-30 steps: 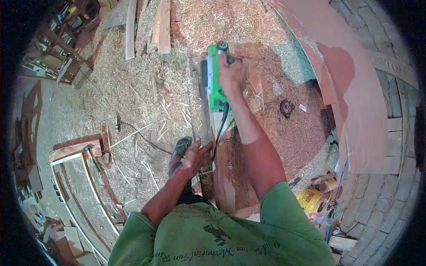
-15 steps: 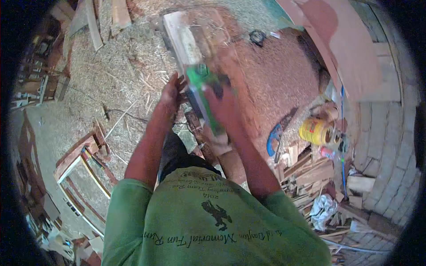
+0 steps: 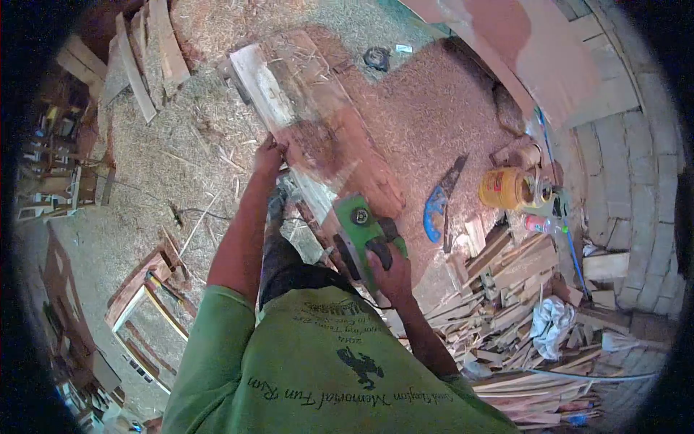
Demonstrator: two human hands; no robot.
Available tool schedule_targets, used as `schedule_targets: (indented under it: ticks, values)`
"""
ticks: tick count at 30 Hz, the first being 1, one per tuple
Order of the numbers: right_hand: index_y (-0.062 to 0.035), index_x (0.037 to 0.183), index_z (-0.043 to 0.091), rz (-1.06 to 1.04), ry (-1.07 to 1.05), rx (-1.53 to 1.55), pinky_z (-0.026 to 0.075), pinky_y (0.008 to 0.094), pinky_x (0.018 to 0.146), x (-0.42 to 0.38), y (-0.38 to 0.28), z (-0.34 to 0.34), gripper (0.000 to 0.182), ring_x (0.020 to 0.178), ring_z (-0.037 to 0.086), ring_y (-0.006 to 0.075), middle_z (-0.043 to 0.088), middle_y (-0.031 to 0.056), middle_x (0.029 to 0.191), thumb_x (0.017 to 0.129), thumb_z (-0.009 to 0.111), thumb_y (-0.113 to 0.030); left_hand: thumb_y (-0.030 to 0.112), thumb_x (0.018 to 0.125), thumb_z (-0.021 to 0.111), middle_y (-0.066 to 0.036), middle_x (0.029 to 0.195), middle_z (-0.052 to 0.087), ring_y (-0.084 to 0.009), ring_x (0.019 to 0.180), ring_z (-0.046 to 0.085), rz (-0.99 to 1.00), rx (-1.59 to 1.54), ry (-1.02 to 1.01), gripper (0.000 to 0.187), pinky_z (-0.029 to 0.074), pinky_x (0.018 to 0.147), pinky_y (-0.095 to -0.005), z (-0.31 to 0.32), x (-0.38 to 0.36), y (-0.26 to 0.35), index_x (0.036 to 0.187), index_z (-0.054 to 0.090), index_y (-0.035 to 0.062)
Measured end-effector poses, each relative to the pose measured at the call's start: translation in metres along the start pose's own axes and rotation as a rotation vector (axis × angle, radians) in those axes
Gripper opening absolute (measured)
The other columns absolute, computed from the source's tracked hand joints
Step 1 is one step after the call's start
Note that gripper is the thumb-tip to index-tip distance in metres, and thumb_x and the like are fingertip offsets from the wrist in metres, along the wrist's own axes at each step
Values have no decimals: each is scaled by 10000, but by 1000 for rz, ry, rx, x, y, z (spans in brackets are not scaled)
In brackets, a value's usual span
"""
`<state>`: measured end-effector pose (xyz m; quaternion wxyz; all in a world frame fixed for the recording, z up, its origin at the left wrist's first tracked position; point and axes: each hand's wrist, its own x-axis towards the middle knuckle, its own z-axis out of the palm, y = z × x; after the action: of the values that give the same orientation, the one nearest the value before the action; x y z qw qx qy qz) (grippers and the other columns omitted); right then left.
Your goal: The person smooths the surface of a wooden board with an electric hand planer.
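Observation:
My right hand (image 3: 390, 269) is wrapped round the dark handle of a green power planer (image 3: 359, 228), which rests at the near end of a long wooden board (image 3: 311, 189). Farther up, my left hand (image 3: 270, 155) is closed at the board's left edge, its fingertips partly hidden. The board slants away from me on a thicker timber (image 3: 347, 126), with a pale strip along its far left part.
A blue-handled saw (image 3: 436, 210) lies right of the timber, near a yellow container (image 3: 502, 189). Wood offcuts (image 3: 506, 289) are heaped at the lower right. A wooden frame (image 3: 137, 318) lies at the left; shavings cover the ground.
The planer has come back along the board towards my body with my right hand. My left hand, near the planer's front before, is now apart from it at the board's edge. The view has shifted.

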<state>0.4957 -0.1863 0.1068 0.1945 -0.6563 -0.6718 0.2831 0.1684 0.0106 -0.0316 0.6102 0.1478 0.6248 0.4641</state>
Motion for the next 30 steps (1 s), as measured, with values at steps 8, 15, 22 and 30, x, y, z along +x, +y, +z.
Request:
schedule_targets:
  ticks: [8,15,22,30]
  values:
    - [8,1186,672,88,-1,39,550,458,827,108,-60,45,510,923,714,383,720,233,1007,962,698,-450,417,985,691,-67,1497,546,-337,1281,560,-3,-10,-126,781,520,916,-505,-10,9,-10,1646,282,339]
    - [28,1154,680,149,-46,214,552,449,797,227,-137,87,481,883,717,339,729,218,1005,977,692,-419,665,987,539,-47,1570,481,-310,1325,524,-128,-209,-80,797,481,966,-498,-11,-1,-6,1634,329,252]
    - [19,942,729,-188,68,259,561,464,706,378,-189,160,546,749,727,327,727,200,808,975,646,-520,607,1020,514,-179,1529,512,-321,1350,542,31,-25,-69,765,466,1050,-475,-10,12,-16,1578,403,95]
    - [1,717,697,-83,36,151,549,466,604,479,-281,175,699,544,685,308,651,155,587,944,602,-654,490,1024,529,-303,1248,668,-454,1207,640,248,265,139,629,490,1011,-479,-4,18,-44,1546,471,143]
